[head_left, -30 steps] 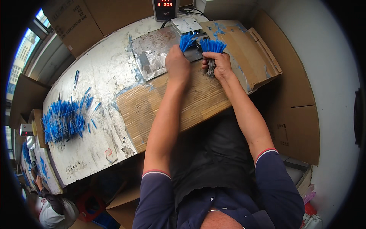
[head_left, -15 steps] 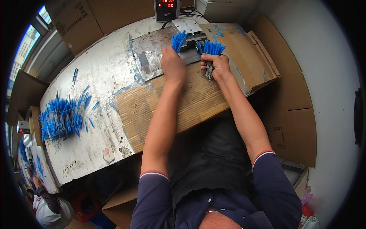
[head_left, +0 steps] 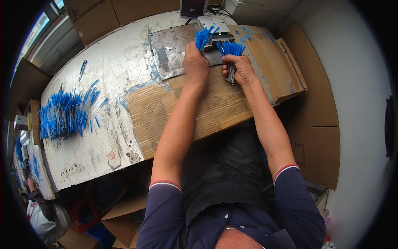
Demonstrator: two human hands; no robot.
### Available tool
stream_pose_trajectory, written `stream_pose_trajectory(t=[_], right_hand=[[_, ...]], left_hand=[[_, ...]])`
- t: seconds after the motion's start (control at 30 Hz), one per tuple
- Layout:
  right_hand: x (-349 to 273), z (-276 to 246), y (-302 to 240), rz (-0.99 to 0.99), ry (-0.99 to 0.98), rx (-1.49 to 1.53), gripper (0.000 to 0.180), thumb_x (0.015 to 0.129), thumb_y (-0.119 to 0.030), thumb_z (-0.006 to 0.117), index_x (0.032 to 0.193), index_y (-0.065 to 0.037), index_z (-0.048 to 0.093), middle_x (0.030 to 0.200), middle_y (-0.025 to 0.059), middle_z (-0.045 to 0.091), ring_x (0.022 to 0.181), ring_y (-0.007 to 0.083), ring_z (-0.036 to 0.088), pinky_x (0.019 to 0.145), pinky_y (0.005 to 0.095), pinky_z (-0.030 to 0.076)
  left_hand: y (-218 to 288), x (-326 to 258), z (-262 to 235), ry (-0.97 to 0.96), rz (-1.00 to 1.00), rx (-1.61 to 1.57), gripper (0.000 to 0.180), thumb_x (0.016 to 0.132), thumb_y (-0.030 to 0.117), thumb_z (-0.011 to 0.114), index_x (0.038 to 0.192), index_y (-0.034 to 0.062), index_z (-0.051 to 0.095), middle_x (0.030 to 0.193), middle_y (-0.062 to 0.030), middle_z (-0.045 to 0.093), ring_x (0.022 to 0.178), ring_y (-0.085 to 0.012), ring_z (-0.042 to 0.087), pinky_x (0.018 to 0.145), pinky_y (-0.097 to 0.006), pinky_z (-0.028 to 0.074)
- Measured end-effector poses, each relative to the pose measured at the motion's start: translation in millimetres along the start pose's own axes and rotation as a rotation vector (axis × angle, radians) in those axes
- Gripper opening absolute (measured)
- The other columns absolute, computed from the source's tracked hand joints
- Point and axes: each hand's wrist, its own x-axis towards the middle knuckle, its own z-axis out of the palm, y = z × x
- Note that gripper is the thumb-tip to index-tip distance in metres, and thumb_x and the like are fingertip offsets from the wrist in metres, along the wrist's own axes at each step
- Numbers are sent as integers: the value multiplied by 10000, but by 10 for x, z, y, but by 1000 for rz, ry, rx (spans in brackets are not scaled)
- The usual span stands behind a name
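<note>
My left hand (head_left: pixel 196 65) is closed round a bundle of blue-sleeved wires (head_left: pixel 203 37), whose blue ends stick up past the fingers. My right hand (head_left: pixel 243 69) grips a second bundle of blue-sleeved wires (head_left: pixel 232 49). Below that fist hang its bare silvery ends with small loops. Both fists are at the front of a small metal fixture (head_left: pixel 223 37), which the blue ends partly hide. A large loose heap of the same blue-sleeved wires (head_left: pixel 64 114) lies at the left of the worn white table (head_left: pixel 112 120).
Flattened cardboard (head_left: pixel 161 114) covers the table's front edge, and a cardboard box (head_left: pixel 265 58) stands right of the fixture. Behind is a black display unit (head_left: pixel 192 8) with cables. A pen (head_left: pixel 83 69) lies beyond the heap. Another person (head_left: pixel 47 218) works at lower left.
The view has shifted slightly, so the table and heap sit a little differently. Both hands keep hold of their bundles; the blue ends in the left hand now fan out toward the right.
</note>
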Motion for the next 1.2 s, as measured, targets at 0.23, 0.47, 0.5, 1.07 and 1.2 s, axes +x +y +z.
stream_pose_trajectory(t=[0.23, 0.47, 0.5, 1.07, 1.2], right_hand=[[-166, 37, -10, 65, -259, -21, 93, 802, -22, 744, 842, -4, 662, 717, 67, 652, 576, 149, 640, 480, 274, 537], [-234, 38, 53, -26, -135, 20, 98, 797, -7, 751, 851, 8, 671, 736, 73, 664, 595, 157, 651, 491, 281, 551], [-219, 21, 61, -29, -131, 23, 98, 797, -7, 751, 851, 8, 671, 736, 73, 664, 595, 157, 651, 491, 281, 551], [48, 208, 117, -193, 267, -148, 103, 761, 21, 744, 729, 63, 656, 642, 133, 650, 497, 200, 641, 422, 319, 551], [44, 165, 108, -180, 256, -106, 108, 767, 15, 744, 733, 60, 653, 651, 143, 656, 505, 207, 649, 434, 319, 557]], left_hand=[[-1, 12, 31, -247, -198, -277, 160, 916, 28, 585, 1075, 40, 604, 977, -220, 666, 912, -449, 643, 760, -504, 499], [-66, -34, 84, -92, -48, -197, 111, 970, 77, 590, 1069, 53, 634, 893, -139, 712, 833, -323, 700, 740, -415, 525], [-56, -37, 90, -91, -52, -201, 114, 969, 68, 582, 1070, 56, 635, 898, -132, 716, 845, -325, 701, 747, -412, 528], [-59, -11, 31, 44, -153, -182, 108, 984, 70, 566, 1081, 56, 612, 901, -120, 727, 747, -306, 708, 689, -414, 526], [1, 3, 13, 55, -174, 28, 166, 885, 4, 594, 1046, 42, 588, 843, -173, 684, 807, -410, 660, 730, -518, 479]])
